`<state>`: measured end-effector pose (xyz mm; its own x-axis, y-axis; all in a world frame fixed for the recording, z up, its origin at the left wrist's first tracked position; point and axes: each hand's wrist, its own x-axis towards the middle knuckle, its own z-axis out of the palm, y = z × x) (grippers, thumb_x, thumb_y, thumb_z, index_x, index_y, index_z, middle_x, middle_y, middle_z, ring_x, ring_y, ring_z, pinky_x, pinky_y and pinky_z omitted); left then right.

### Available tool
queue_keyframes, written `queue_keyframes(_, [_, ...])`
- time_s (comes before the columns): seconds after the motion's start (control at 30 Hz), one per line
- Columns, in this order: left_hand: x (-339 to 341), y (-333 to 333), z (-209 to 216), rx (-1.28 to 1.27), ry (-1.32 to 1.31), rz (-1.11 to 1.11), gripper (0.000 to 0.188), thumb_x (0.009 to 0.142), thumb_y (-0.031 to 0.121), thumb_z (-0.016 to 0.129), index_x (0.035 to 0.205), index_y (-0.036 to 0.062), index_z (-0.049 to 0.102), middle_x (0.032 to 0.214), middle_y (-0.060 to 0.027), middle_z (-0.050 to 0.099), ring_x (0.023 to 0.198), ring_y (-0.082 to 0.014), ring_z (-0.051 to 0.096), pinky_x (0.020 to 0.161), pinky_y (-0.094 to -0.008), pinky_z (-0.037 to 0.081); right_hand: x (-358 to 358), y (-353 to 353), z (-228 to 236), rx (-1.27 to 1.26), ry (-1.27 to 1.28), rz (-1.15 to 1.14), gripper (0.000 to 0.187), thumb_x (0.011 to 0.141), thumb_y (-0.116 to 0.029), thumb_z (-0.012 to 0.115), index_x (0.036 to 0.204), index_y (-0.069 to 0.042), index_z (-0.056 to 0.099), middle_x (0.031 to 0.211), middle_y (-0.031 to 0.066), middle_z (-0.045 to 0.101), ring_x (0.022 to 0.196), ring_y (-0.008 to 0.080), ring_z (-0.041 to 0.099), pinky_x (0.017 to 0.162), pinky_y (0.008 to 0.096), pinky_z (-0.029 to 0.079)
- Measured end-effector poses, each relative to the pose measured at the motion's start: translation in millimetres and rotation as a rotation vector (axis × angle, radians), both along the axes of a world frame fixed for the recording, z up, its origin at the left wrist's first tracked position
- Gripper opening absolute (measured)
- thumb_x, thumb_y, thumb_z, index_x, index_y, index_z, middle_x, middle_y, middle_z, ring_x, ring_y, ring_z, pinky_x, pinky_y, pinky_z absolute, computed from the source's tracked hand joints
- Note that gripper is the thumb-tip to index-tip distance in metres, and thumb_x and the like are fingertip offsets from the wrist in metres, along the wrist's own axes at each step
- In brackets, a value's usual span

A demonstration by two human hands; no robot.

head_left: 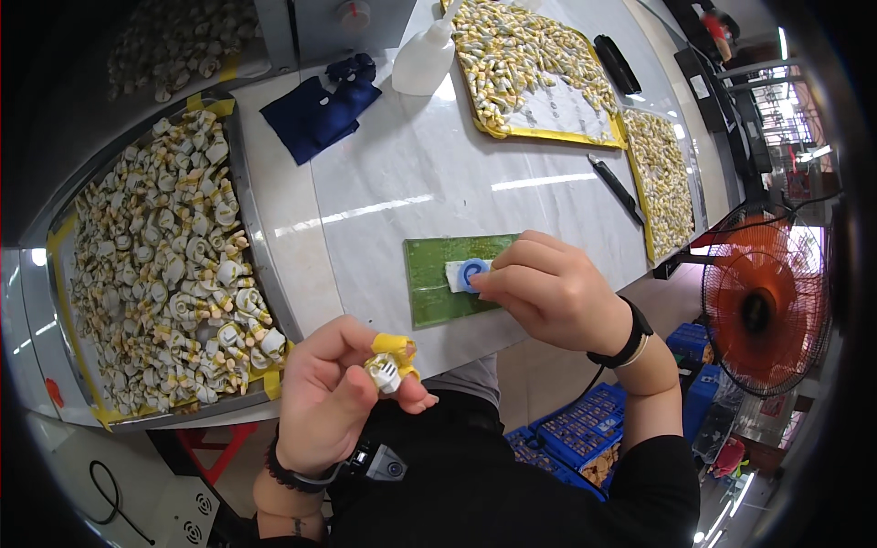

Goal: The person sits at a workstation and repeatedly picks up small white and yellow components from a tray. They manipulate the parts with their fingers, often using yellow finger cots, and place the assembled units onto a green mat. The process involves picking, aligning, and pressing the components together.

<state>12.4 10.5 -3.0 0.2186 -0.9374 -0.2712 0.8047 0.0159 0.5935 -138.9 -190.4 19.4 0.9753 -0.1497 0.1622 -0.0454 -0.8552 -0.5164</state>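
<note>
My left hand [333,393] pinches a small white figurine [384,373] with dark marks on it; yellow wraps cover the fingertips around it. The hand is over the table's near edge. My right hand [553,290] is closed, its fingertips on a blue round piece [472,274] with a dark ring on it. That piece lies on a small white pad [453,277]. Beneath the pad is a flat green board [429,297], partly covered by my right hand.
A tray of white-and-yellow figurines [164,265] stands at left. Two yellow-edged trays [557,139] [650,233] hold small pieces. A white squeeze bottle [425,62], a navy cloth [315,114] and a black utility knife [617,187] lie nearby. An orange fan [763,306] and blue crates [585,429] stand at right.
</note>
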Motion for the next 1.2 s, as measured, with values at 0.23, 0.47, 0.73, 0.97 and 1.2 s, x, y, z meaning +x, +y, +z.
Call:
queue_keyframes(0.23, [-2, -4, -4, -0.036, 0.195, -0.194, 0.039, 0.089, 0.033, 0.061, 0.098, -0.0038, 0.052, 0.082, -0.015, 0.066, 0.075, -0.0202, 0.066, 0.072, -0.0324, 0.055, 8, 19, 32, 0.275, -0.175, -0.122, 0.019, 0.064, 0.005, 0.073, 0.081, -0.003, 0.068, 0.071, 0.007, 0.063, 0.06, 0.0186, 0.059, 0.054, 0.0282, 0.047])
queue_keyframes(0.47, [-5, -11, -1, -0.034, 0.336, -0.371, 0.034, 0.092, 0.031, 0.057, 0.095, -0.0024, 0.052, 0.08, -0.0128, 0.064, 0.074, -0.0186, 0.066, 0.07, -0.03, 0.055, 23, 30, 35, 0.278, -0.359, 0.016, 0.017, 0.062, 0.0, 0.072, 0.078, -0.005, 0.07, 0.071, 0.0046, 0.063, 0.06, 0.0173, 0.059, 0.053, 0.0262, 0.048])
queue_keyframes(0.73, [-5, -13, -1, -0.083, 0.522, -0.443, 0.029, 0.093, 0.028, 0.056, 0.094, -0.0006, 0.052, 0.081, -0.0106, 0.063, 0.071, -0.0143, 0.065, 0.072, -0.0329, 0.056, 29, 30, 32, 0.237, -0.394, 0.117, 0.012, 0.064, -0.004, 0.066, 0.075, -0.004, 0.071, 0.072, 0.0052, 0.062, 0.062, 0.0178, 0.06, 0.053, 0.026, 0.05])
queue_keyframes(0.97, [-2, -16, 8, -0.075, 0.338, -0.374, 0.023, 0.091, 0.02, 0.06, 0.094, -0.0024, 0.054, 0.084, -0.0092, 0.064, 0.073, -0.0127, 0.063, 0.075, -0.0305, 0.054, 26, 28, 31, 0.255, -0.428, 0.13, 0.011, 0.067, -0.003, 0.066, 0.077, -0.003, 0.07, 0.074, 0.0066, 0.063, 0.062, 0.0191, 0.06, 0.054, 0.0265, 0.05])
queue_keyframes(1.2, [-5, -15, 25, -0.111, -0.367, -0.004, 0.027, 0.076, 0.003, 0.075, 0.096, -0.0056, 0.059, 0.091, -0.0102, 0.065, 0.085, -0.0141, 0.064, 0.079, -0.0261, 0.051, 14, 31, 41, 0.194, -0.427, 0.095, 0.023, 0.066, -0.002, 0.067, 0.089, 0.001, 0.068, 0.082, 0.0091, 0.062, 0.068, 0.0206, 0.059, 0.057, 0.0277, 0.049])
